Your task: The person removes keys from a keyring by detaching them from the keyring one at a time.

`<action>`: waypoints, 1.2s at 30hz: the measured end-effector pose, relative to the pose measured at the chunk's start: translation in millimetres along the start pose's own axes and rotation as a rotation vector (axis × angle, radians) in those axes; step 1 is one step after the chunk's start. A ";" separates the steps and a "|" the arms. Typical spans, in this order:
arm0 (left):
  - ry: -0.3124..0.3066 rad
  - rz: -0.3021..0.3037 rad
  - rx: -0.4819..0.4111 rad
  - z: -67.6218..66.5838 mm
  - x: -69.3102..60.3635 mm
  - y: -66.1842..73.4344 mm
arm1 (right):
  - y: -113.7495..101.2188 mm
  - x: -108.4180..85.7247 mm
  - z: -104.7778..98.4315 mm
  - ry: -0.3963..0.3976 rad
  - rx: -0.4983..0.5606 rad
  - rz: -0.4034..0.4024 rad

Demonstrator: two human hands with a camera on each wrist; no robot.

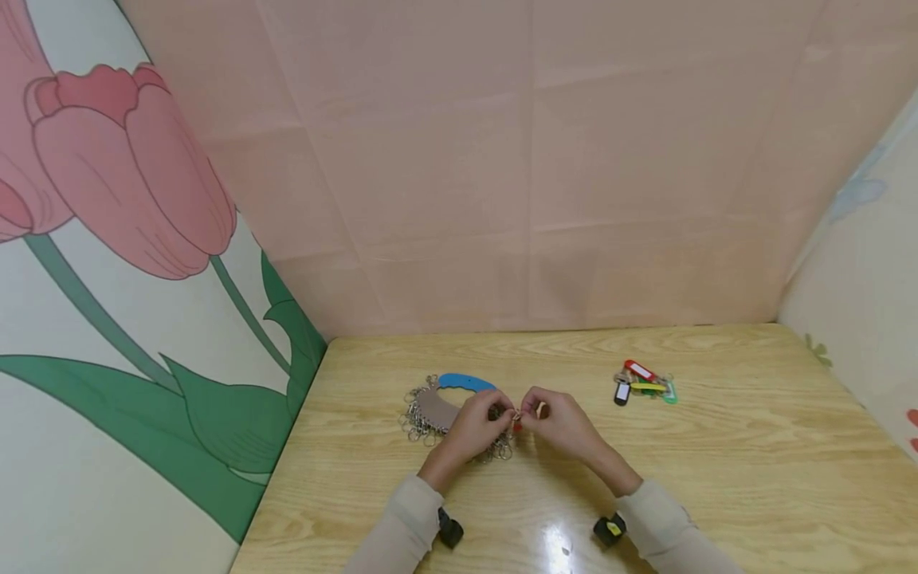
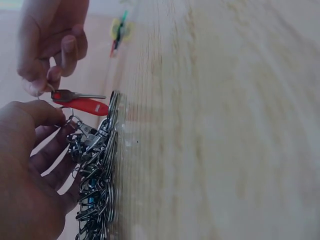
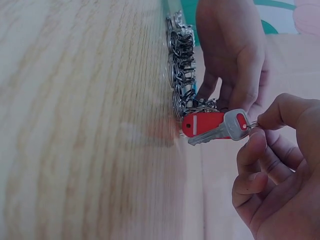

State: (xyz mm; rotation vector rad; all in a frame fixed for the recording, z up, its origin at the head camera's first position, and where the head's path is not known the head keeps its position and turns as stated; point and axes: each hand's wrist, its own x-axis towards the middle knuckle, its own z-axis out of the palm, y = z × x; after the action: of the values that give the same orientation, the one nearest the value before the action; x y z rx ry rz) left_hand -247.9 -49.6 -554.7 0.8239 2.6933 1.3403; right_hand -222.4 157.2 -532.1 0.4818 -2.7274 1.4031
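Between both hands, a silver key and a red key tag hang from a small metal split ring. My right hand pinches that ring between thumb and index finger. Close beside it, my left hand pinches a metal ring at the end of a snap hook, seen in the left wrist view. Many such snap hooks line a curved key holder with a brown band and a blue handle. The left hand covers part of this holder, which lies on the table.
Further back on the right of the wooden table lies a small pile of keys with red, black, yellow and green tags. A pink sheet hangs behind the table. A tulip-printed wall stands along the left.
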 end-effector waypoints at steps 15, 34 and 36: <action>0.062 0.060 0.065 -3.7 -0.8 1.2 | -3.5 2.9 -7.0 0.004 -0.085 0.021; 0.068 0.045 0.067 -4.4 -1.0 -5.4 | -8.1 8.6 -25.2 0.054 -0.189 -0.036; 0.069 0.048 0.071 -4.4 -0.7 -5.7 | -8.5 9.1 -27.5 0.054 -0.193 -0.047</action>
State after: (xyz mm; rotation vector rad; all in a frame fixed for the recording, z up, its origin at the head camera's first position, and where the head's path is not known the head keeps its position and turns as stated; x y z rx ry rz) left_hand -250.9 -56.0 -556.4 0.8696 2.8065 1.3133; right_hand -231.5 172.2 -507.6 0.4858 -2.7512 1.1112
